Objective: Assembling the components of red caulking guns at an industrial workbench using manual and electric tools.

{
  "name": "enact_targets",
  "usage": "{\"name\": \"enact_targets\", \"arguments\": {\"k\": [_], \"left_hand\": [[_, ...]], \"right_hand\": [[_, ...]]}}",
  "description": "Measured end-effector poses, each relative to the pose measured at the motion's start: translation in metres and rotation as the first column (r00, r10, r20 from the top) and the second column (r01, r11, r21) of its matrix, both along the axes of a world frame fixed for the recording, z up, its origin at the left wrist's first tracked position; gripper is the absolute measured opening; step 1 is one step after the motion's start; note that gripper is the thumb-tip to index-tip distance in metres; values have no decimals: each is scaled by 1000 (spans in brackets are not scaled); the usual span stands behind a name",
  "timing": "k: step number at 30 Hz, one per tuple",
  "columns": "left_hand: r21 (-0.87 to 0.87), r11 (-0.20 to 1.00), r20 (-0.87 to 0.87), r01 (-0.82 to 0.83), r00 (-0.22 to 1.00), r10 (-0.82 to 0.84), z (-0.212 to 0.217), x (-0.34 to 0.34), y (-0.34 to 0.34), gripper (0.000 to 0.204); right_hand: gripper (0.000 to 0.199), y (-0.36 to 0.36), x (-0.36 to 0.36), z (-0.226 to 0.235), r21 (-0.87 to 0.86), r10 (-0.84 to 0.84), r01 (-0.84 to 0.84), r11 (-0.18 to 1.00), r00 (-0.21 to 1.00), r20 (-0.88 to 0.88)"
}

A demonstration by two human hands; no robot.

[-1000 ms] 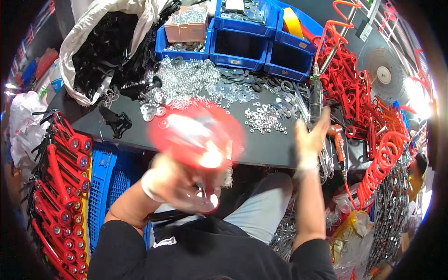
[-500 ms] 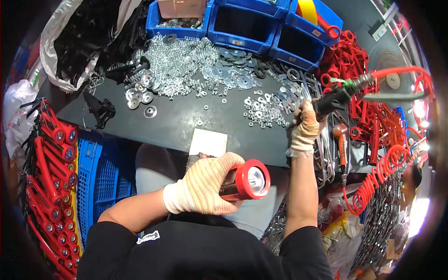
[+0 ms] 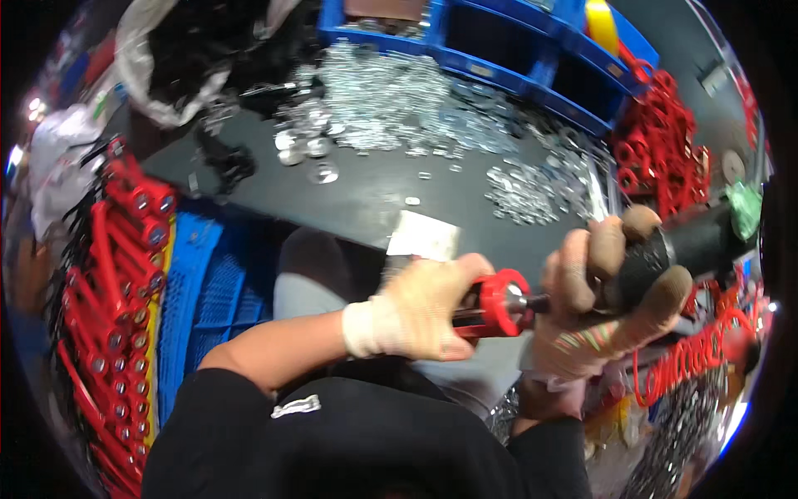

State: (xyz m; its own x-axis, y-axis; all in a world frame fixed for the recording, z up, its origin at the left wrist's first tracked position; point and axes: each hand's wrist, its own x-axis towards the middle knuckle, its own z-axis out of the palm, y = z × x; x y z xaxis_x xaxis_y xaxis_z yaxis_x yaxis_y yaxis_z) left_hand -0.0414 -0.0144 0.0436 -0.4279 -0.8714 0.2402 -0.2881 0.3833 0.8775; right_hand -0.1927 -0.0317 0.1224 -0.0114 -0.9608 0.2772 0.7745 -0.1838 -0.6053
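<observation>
Both gloved hands have come together over the lap: left hand (image 3: 416, 312) clenched around the red part (image 3: 490, 303), right hand (image 3: 603, 303) gripping the black power tool (image 3: 682, 249), now pulled off its hanging spot and seated in the part's capped end. Fastening looks underway; washers (image 3: 399, 91) lie untouched on the desk (image 3: 366, 200).

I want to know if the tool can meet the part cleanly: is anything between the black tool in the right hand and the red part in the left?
Nothing visible: the black tool's tip already meets the red part.
</observation>
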Motion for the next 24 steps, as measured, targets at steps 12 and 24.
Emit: {"name": "enact_targets", "arguments": {"k": [12,24], "left_hand": [[-205,968,674,145,738,33,120,142,94,38],[-122,377,962,-918,-15,274,97,442,288,49]], "right_hand": [[54,-113,-182,-35,273,60,178,946,727,-683],[72,-175,-306,-121,-670,-251,403,624,-708,-660]]}}
